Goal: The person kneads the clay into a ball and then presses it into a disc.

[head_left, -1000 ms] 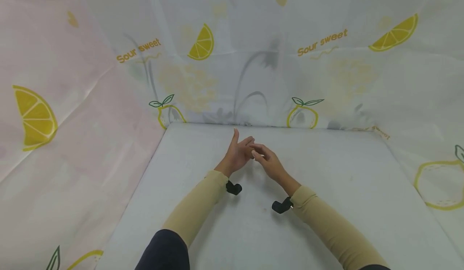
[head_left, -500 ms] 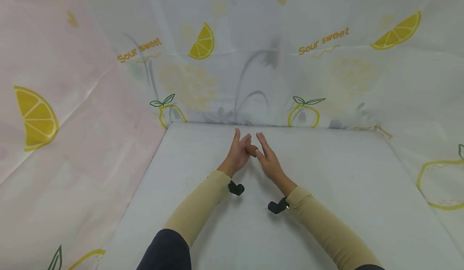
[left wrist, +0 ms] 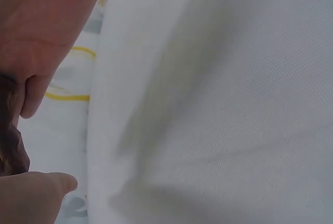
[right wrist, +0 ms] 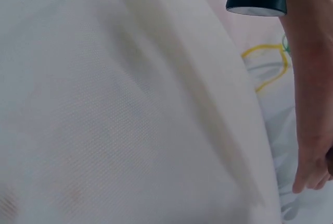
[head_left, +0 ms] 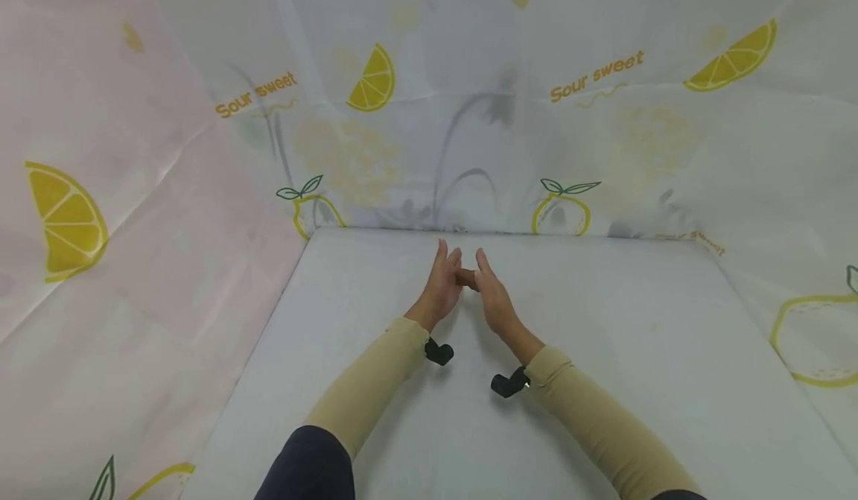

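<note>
A small, dark brown, wrinkled oblong thing (head_left: 467, 279) sits between the two palms, raised above the white table. My left hand (head_left: 442, 288) stands on its left side, thumb up and fingers straight. On its right side my right hand (head_left: 497, 302) faces the left one, fingers straight. In the left wrist view the right hand (left wrist: 41, 26) fills the upper left corner, and the brown thing (left wrist: 11, 140) lies between it and the left hand (left wrist: 31, 195). The right wrist view shows the left hand (right wrist: 313, 166) at the right edge, with only a sliver of the brown thing.
A white table (head_left: 603, 321) lies under both arms. Lemon-printed fabric (head_left: 429, 112) hangs behind it and along both sides. Black wrist cameras sit below the left wrist (head_left: 439, 352) and the right wrist (head_left: 509, 383).
My right fingers were bent at the brown thing, then straightened and spread. Now the right palm is flat against it, fingers together, and the right forearm has shifted slightly left.
</note>
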`<state>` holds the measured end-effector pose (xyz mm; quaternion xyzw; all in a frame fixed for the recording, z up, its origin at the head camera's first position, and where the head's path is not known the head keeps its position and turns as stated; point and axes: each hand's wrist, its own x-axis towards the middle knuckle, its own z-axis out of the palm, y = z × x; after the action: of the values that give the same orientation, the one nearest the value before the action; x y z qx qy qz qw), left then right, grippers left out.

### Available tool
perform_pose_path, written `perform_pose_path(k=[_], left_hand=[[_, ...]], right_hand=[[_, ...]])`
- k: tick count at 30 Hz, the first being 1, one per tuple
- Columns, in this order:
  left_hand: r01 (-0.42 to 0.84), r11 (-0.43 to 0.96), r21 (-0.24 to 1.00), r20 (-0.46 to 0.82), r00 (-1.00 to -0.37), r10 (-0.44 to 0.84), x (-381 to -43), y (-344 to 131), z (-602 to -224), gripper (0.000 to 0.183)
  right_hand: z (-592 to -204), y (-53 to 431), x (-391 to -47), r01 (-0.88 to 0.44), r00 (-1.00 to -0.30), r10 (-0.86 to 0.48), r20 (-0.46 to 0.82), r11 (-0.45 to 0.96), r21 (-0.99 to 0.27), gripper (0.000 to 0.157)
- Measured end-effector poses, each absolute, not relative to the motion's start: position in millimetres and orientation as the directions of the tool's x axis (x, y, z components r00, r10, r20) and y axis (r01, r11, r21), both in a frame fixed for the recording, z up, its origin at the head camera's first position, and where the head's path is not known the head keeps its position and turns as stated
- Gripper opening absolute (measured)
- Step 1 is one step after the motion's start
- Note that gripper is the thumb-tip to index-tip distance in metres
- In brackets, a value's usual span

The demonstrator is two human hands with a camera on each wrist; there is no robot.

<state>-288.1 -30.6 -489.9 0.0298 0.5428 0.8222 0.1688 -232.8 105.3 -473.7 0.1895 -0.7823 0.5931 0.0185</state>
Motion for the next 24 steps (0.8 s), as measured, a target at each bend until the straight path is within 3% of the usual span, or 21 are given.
perform_pose_path(k=[5, 13, 24], left_hand=[[-0.215, -0.306, 0.927, -0.096, -0.928, 0.361, -286.3, -28.6, -490.1, 0.094], [-0.152, -0.306, 0.94, -0.011, -0.909, 0.417, -284.4, -25.7, -486.4, 0.091], [-0.095, -0.315, 0.944, 0.03, -0.929, 0.37, -281.0, -20.0, -475.4, 0.087]], right_hand=[[-499.6, 101.9, -250.3, -0.305, -0.938, -0.237, 0.253, 0.218, -0.927, 0.056], [-502.1, 97.7, -254.5, -0.308, -0.939, -0.212, 0.27, 0.172, -0.936, 0.061], [-499.6, 94.1, -258.2, -0.273, -0.947, -0.214, 0.239, 0.147, -0.951, 0.057]])
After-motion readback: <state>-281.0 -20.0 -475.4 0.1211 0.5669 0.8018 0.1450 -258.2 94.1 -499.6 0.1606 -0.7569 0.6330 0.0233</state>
